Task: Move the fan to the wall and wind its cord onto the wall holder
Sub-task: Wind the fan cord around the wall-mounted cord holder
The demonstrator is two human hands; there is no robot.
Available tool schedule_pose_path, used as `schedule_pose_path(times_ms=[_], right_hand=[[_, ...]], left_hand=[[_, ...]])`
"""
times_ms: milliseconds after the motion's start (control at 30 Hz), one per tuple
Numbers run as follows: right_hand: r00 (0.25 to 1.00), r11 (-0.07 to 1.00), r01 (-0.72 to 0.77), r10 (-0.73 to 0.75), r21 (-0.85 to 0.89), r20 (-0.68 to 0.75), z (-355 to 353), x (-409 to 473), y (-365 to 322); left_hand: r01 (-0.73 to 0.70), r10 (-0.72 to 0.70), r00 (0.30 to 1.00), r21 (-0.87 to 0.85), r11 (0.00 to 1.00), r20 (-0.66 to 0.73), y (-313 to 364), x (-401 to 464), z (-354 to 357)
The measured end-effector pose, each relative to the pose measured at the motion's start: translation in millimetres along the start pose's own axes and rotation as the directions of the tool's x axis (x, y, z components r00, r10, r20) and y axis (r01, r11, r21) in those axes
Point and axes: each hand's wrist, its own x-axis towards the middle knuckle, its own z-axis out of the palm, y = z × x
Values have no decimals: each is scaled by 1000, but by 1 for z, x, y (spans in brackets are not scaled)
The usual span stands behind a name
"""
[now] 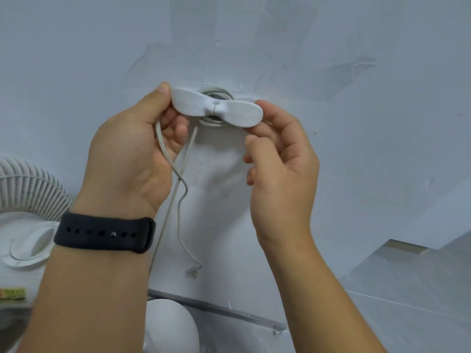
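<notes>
While coils of grey cord sat wound behind the white wall holder, the left hand pinched its left wing and the right hand gripped its right. Fan stood lower left; its yellow label was unreadable.

I see both forearms bare, no sleeves in view. Just below my left hand, a black strap circles the wrist: matte band, a row of punched holes, one small metal pin seated. Right hand and its wrist carry nothing.
</notes>
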Motion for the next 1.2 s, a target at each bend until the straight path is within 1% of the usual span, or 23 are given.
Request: schedule_pose_path(times_ms=[67, 100, 133, 200, 233, 300, 333, 367, 400, 467, 500, 533, 567, 600, 700, 767, 833, 933, 967, 1000, 1100, 1133, 1200], right_hand=[[1000, 1000, 5, -4, -23, 21, -1, 1, 1], [999, 999, 10, -9, -43, 36, -1, 1, 1], [999, 998, 16, -13, -65, 50, -2, 1, 1], [997, 995, 24, -17, -98, 74, -2, 1, 2], [996, 994, 31, -22, -104, 83, -2, 1, 2], [995, 991, 47, -36, -122, 88, -2, 0, 2], [995, 989, 55, -44, -137, 87, -3, 0, 2], [995, 987, 62, -50, -150, 85, -2, 1, 3], [996, 986, 63, -51, -155, 79, -2, 1, 3], [996, 984, 67, -56, -168, 64, -3, 3, 2], [996, 980, 74, -64, -184, 62, -3, 4, 2], [995, 976, 82, -71, -202, 63, -3, 5, 1], [995, 972, 90, -77, -218, 69, -3, 5, 0], [994, 967, 99, -83, -233, 76, -3, 5, 0], [991, 954, 116, -93, -278, 93, -2, 4, 0], [990, 947, 123, -97, -296, 102, -2, 1, 5], [990, 938, 144, -134, -315, 51, 0, -5, 11], [956, 902, 225, -278, -368, -95, 6, -11, 13], [944, 884, 257, -316, -390, -93, 7, -10, 13], [942, 870, 284, -331, -404, -51, 8, -10, 12], [945, 841, 324, -305, -434, 114, 8, -9, 15], [946, 833, 324, -296, -448, 135, 7, -9, 16], [950, 832, 308, -290, -461, 112, 7, -10, 15]], left_hand=[[-36, 36, 999, 22, 999, -10, 2, 0, 0], [-79, 79, 997, 48, 996, -14, 4, 0, 0], [-148, 151, 989, 111, 983, -10, 3, 0, 1], [-319, 328, 944, 302, 898, 22, 4, -1, 1], [-373, 386, 921, 381, 846, 43, 4, -1, 1], [-408, 432, 900, 475, 780, 64, 6, -1, 0], [-431, 471, 879, 533, 728, 68, 7, -1, -1], [-458, 526, 847, 606, 651, 75, 6, -2, -1], [-482, 585, 805, 682, 550, 97, 4, -3, -1], [-495, 679, 714, 810, 315, 172, -2, -13, 5], [-492, 710, 675, 840, 229, 201, -4, -18, 9], [-499, 728, 650, 845, 193, 219, -7, -22, 13], [-508, 728, 649, 839, 198, 221, -10, -23, 15], [-515, 720, 660, 827, 225, 215, -11, -23, 16], [-513, 671, 721, 784, 351, 171, -10, -23, 18], [-511, 650, 740, 772, 378, 172, -10, -25, 19], [-536, 648, 732, 764, 359, 209, -11, -27, 19], [-543, 610, 745, 777, 318, 271, -8, -31, 19], [-552, 601, 744, 777, 303, 294, -7, -31, 20], [-567, 602, 733, 774, 283, 317, -7, -32, 20], [-600, 615, 709, 753, 269, 345, -9, -30, 19], [-602, 615, 709, 751, 272, 345, -10, -29, 19], [-594, 604, 719, 756, 276, 344, -10, -30, 17]])
